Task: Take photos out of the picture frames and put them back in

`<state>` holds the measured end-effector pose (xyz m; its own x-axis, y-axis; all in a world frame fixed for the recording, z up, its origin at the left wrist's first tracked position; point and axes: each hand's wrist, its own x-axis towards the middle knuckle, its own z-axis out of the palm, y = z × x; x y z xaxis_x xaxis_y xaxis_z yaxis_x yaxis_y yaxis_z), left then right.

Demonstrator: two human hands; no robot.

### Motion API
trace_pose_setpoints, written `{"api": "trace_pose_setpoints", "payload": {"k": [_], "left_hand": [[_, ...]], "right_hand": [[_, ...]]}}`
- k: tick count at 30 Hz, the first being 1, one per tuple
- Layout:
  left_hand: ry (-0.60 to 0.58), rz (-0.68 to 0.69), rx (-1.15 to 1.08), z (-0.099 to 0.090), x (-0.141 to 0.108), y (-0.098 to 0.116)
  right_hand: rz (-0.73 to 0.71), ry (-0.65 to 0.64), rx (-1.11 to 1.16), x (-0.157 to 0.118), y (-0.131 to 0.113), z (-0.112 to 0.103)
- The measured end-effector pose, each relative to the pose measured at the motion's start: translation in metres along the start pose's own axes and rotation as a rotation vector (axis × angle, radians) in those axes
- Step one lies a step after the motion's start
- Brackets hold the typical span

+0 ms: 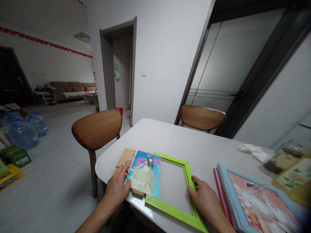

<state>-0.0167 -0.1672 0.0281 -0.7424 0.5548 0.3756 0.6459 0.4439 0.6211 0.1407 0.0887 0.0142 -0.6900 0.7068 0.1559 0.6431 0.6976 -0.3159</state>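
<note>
While picture (pixel 145 176) partly hides green frame (pixel 170 210), left hand (pixel 117 188) clasps picture, right hand (pixel 204 197) frame.

- You are looking across a home, at a white table (pixel 170 132) with one wooden chair (pixel 97 129) standing at its left and another wooden chair (pixel 202 118) standing beyond it, marking a dining area.
- Further left, a long brown sofa (pixel 75 89) and a low table (pixel 90 98) are showing you a living area.
- A red patterned strip (pixel 48 43) is running along the living-area wall.
- A green cloth item (pixel 117 71) is hanging inside a grey-framed doorway (pixel 122 29).
- Large water bottles (pixel 21 132) are standing on the pale tiled floor (pixel 60 161) at your left.
</note>
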Motion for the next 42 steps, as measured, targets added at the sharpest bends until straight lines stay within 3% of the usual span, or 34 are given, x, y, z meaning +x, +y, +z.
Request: {"api": "trace_pose_setpoints", "payload": {"k": [5, 10, 13, 17, 21, 24, 27, 29, 32, 36, 39, 42], "left_hand": [[-0.154, 0.150, 0.089, 0.003, -0.005, 0.016], [-0.349, 0.242, 0.190, 0.012, -0.008, 0.033], [-0.393, 0.251, 0.220, 0.018, -0.006, 0.036], [-0.271, 0.287, 0.141, 0.027, 0.000, 0.032], [-0.029, 0.280, -0.203, 0.026, 0.010, 0.039], [0.141, 0.046, -0.574, 0.022, 0.016, 0.057], [0.237, -0.244, -1.005, 0.027, 0.017, 0.076], [0.227, -0.362, -1.272, 0.036, 0.013, 0.087], [0.105, -0.435, -1.481, 0.049, 0.006, 0.094], [0.046, -0.393, -1.360, 0.050, 0.003, 0.084], [-0.013, -0.301, -1.058, 0.048, 0.002, 0.071], [-0.167, -0.150, -0.694, 0.048, -0.004, 0.065]], "right_hand": [[-0.166, 0.174, 0.193, -0.003, -0.024, -0.001], [-0.096, -0.088, 0.669, -0.001, -0.078, 0.010], [-0.011, -0.140, 0.838, 0.006, -0.100, 0.020], [0.019, -0.070, 1.103, 0.007, -0.122, 0.009], [-0.059, -0.051, 1.352, -0.002, -0.137, -0.020], [-0.005, -0.072, 1.350, -0.008, -0.131, -0.027], [0.237, -0.106, 1.309, -0.013, -0.114, -0.017], [0.327, -0.189, 1.421, -0.017, -0.104, -0.011], [0.297, -0.219, 1.601, -0.019, -0.092, -0.012], [0.345, -0.188, 1.565, -0.012, -0.066, -0.025], [0.345, -0.250, 1.419, -0.003, -0.043, -0.028], [0.324, -0.268, 1.278, 0.003, -0.030, -0.023]]}}
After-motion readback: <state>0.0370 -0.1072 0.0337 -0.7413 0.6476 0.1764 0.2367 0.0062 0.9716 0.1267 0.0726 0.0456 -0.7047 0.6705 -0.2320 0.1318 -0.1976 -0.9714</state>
